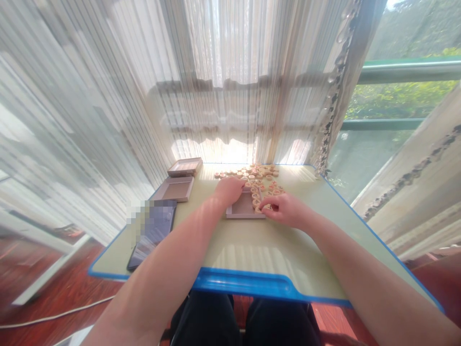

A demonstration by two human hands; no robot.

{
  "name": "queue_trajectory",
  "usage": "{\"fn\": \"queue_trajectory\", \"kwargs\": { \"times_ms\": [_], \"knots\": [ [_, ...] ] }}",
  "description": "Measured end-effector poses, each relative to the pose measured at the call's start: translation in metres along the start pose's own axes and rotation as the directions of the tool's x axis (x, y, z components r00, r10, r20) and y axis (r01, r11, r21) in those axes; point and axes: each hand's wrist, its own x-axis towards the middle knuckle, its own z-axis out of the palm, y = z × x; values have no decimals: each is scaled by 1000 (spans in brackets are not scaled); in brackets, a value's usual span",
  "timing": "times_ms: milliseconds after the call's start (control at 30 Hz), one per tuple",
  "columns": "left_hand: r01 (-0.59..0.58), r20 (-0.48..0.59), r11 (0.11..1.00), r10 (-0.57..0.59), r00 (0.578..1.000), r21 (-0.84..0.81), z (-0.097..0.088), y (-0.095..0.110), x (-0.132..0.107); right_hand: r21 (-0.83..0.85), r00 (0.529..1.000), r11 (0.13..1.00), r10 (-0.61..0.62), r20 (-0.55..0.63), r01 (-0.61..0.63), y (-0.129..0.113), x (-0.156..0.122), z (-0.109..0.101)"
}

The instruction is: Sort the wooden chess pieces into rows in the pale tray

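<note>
A shallow cardboard box (pixel 245 216) sits mid-table, with a column of round wooden Chinese chess pieces (pixel 256 196) along its right side. My right hand (pixel 286 210) is at the box's near right corner, thumb and fingertips closed on the lowest piece (pixel 258 210) in that column. Over the far left corner of the box lies my left hand (pixel 230 190), its fingers bent together towards the loose pieces; what they hold, if anything, is hidden. Many loose Chinese chess pieces (pixel 264 170) spread behind the box, and some more lie by my right fingers.
Two more shallow boxes, one farther back (pixel 185 166) and one nearer (pixel 176 189), stand at the table's left. A dark tablet (pixel 154 235) lies at the left edge. The pale table (pixel 252 245) has a blue rim; sheer curtains (pixel 223 105) hang behind it.
</note>
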Motion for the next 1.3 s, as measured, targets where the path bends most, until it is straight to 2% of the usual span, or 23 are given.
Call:
{"fn": "queue_trajectory", "kwargs": {
  "times_ms": [200,333,467,567,800,1000,1100,1233,1300],
  "knots": [
    [0,-5,1000,0,1000,8,1,0,0,15,1000,1000,-1,-1,1,1,0,2],
    [0,0,1000,0,1000,5,-1,1,0,26,998,1000,-12,-55,14,6,0,2],
    [-2,10,1000,2,1000,10,-5,3,-1,32,978,996,91,-187,-86,17,2,0],
    [-13,52,1000,12,999,12,-7,4,-2,37,971,992,130,-201,-125,23,4,1],
    [-32,82,999,30,996,27,-9,5,-4,39,990,994,-93,-102,97,12,6,10],
    [-42,114,999,39,993,25,-13,8,-5,15,988,994,-110,-108,112,15,6,11],
    [-45,123,999,43,992,17,-13,8,-5,18,980,998,-50,-192,54,22,7,11],
    [-55,137,998,52,989,15,-12,8,-5,-32,935,988,133,-327,-152,35,12,8],
    [-49,137,999,47,989,12,-11,9,-5,-63,919,972,194,-342,-228,41,14,7]
  ]
}}
